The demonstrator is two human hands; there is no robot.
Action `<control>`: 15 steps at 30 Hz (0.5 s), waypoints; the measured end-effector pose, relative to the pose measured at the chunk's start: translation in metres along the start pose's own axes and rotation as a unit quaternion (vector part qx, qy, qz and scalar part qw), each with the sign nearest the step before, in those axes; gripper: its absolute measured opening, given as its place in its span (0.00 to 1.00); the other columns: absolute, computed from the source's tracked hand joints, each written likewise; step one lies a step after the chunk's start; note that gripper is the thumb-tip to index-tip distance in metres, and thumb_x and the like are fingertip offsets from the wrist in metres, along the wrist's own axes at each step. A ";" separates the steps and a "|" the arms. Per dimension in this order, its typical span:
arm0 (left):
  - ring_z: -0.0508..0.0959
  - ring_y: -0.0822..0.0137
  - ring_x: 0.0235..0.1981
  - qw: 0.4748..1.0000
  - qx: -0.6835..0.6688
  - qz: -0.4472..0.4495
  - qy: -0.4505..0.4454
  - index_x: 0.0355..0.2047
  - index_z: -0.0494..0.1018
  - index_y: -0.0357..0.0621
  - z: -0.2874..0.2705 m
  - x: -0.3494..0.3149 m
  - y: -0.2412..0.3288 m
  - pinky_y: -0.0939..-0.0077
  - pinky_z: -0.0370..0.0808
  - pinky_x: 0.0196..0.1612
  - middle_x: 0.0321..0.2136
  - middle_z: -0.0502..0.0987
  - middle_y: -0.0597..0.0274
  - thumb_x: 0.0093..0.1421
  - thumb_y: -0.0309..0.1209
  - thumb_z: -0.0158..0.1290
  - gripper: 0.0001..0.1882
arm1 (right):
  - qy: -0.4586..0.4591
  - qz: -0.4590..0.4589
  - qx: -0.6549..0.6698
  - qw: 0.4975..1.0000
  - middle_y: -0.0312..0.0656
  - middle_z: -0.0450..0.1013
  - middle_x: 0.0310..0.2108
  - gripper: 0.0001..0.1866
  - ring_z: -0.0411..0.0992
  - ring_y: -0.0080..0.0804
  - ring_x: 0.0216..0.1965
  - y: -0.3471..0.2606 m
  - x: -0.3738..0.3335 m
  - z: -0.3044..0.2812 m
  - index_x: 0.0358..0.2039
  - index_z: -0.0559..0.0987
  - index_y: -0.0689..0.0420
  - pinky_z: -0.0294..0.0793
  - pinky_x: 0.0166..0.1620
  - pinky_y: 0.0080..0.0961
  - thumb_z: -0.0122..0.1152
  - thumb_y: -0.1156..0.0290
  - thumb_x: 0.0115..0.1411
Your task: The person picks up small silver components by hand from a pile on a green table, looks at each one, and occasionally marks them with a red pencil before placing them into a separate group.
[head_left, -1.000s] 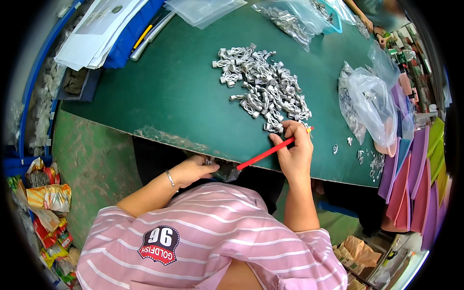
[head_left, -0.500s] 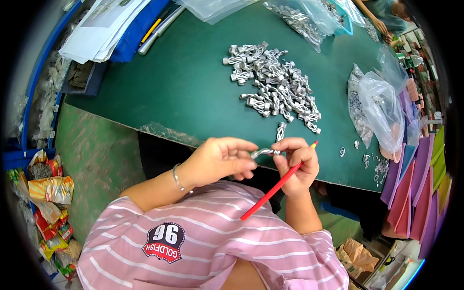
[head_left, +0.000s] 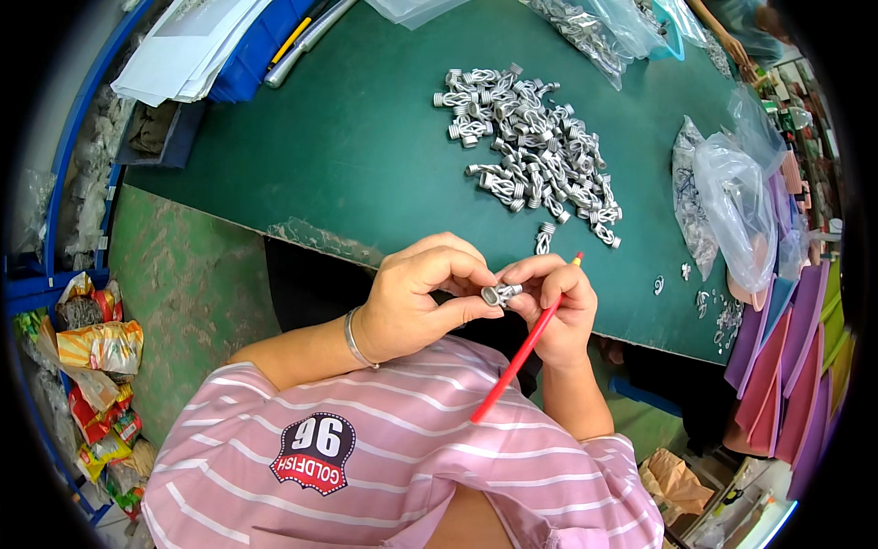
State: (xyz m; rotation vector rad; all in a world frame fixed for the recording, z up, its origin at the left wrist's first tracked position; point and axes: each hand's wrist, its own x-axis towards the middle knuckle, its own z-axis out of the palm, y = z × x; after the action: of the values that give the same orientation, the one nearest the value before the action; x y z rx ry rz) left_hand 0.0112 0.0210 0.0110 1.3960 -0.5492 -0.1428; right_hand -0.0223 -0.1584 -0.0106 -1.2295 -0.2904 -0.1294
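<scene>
My left hand (head_left: pixel 428 291) and my right hand (head_left: pixel 554 306) meet just off the table's near edge. Between their fingertips is a small silver metal fitting (head_left: pixel 500 294) with a looped body and a ribbed collar. Both hands pinch it, the left by one end and the right by the other. A red pencil-like stick (head_left: pixel 514 368) also rests in my right hand, slanting down toward my shirt. One similar looped fitting (head_left: pixel 545 238) lies on the table just beyond my right hand, and a large pile of them (head_left: pixel 540 146) spreads farther back.
The green table (head_left: pixel 320 156) has a worn near edge. Clear plastic bags (head_left: pixel 734 210) and small scattered metal bits (head_left: pixel 729 320) lie at right. Blue bin (head_left: pixel 249 59) and papers (head_left: pixel 187 46) stand back left. Another person's hand (head_left: pixel 734 48) shows far right. Colourful panels (head_left: pixel 777 366) stand at right.
The fitting has turned in my fingers, and my left hand has closed onto it. The hands are nearer together. The whole view has shifted slightly.
</scene>
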 end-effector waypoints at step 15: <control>0.55 0.80 0.14 0.828 -0.458 -0.318 0.050 0.34 0.64 0.45 -0.009 0.004 -0.005 0.88 0.54 0.16 0.18 0.60 0.71 0.61 0.28 0.44 0.02 | 0.165 -0.035 -0.355 0.919 0.43 0.69 0.28 0.16 0.67 0.25 0.25 -0.019 0.015 -0.020 0.21 0.63 0.60 0.69 0.29 0.20 0.65 0.84 0.43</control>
State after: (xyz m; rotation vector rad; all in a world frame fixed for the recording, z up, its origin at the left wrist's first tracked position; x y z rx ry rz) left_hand 0.0197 0.0266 0.0068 0.5683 0.1273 -0.7662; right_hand -0.0094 -0.1829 0.0048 -1.8874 0.0223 -0.5342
